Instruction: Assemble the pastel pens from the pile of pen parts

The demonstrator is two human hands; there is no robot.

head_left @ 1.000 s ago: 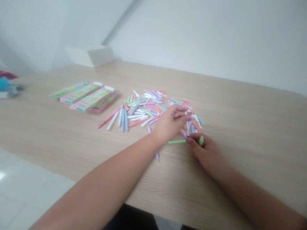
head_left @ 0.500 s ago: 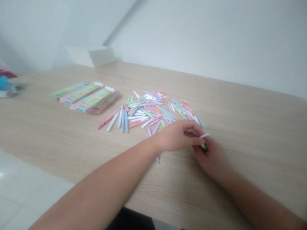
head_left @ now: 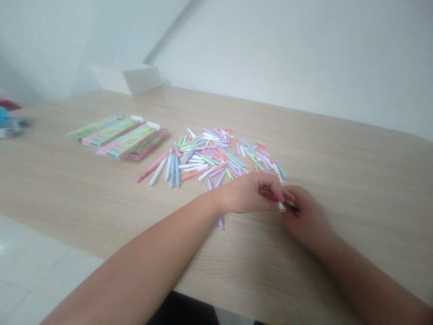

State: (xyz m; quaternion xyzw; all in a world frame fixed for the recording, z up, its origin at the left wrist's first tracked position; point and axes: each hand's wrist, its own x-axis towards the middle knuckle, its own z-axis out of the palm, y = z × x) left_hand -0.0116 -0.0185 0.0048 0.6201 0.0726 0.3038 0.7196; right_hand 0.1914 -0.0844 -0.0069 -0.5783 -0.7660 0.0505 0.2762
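Since the earlier frame your hands have drawn closer, and your left hand (head_left: 252, 195) now curls its fingers (head_left: 272, 192) against your right hand (head_left: 306, 216), just below the right end of the pile of pastel pen pieces (head_left: 206, 155) near the middle of the desk (head_left: 355, 216). A small green piece (head_left: 292, 205) sits pinched in your right hand, mostly hidden, while a white tip (head_left: 280, 206) shows under your left fingertips, and you can't tell whether those fingers grip it. Packs of pens (head_left: 128, 141) lie toward the desk's left end.
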